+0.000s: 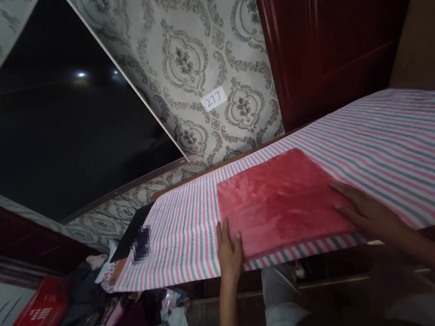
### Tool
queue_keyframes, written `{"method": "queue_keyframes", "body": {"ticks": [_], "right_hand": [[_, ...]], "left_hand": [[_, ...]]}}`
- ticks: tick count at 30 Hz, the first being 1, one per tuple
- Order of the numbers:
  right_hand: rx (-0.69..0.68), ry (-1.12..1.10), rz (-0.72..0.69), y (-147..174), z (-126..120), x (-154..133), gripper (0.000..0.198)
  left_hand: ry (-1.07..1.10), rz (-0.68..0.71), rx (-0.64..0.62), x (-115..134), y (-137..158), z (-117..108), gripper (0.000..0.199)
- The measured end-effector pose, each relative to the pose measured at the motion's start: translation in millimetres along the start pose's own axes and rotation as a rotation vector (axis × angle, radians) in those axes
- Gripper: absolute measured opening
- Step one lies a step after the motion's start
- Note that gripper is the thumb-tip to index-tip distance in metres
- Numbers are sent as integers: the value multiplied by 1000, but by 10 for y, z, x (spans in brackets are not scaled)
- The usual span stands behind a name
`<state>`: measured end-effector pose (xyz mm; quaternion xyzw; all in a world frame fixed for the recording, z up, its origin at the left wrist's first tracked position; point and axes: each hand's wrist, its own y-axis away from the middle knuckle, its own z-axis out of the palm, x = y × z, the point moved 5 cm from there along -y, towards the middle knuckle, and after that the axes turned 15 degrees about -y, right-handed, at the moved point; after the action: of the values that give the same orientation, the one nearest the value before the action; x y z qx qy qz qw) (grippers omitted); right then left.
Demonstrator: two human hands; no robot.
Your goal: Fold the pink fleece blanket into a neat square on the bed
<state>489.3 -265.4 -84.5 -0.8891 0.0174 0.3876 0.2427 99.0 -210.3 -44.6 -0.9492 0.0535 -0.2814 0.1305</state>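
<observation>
A red plush cloth [278, 203] lies flat, as a rough rectangle, on a striped sheet [187, 235] in pink, grey and white. My left hand [229, 251] rests at the cloth's near left corner, its fingers apart and pointing away from me. On the opposite side, my right hand [362, 211] lies with outstretched fingers over the cloth's right edge. Neither hand has its fingers closed round anything. Whether the cloth is folded in layers I cannot tell.
Behind the sheet-covered surface stands a patterned wall with a paper label [214, 99] reading 277. A large dark television [64, 113] is at the left, a dark red door panel [325, 38] at the right. Clothes and a red box [34, 317] lie at the lower left.
</observation>
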Motion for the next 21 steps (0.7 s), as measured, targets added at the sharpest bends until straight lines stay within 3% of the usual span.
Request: {"method": "queue_keyframes", "body": {"ticks": [3,6,9,12,16,21], "right_hand": [[27,-138,95,36,-36,92,75],[46,-182,88,63,-51,125,77],[59,-179,27,133,-87,102,78],[99,-93,-132,244,-150,-58,78],[111,46,-382,383,-123,-329,77],[21,141,-448,422,73,-305,85]], "left_hand": [[236,-99,21,-165,-9,21,73],[356,-168,-2,-188,-16,8,83],[378,-190,-38,-142,21,-55,90],[368,-161,-111,-63,95,-128,96],[313,-37,-200,51,187,-203,83],[415,-4,-206,35,268,-248,63]]}}
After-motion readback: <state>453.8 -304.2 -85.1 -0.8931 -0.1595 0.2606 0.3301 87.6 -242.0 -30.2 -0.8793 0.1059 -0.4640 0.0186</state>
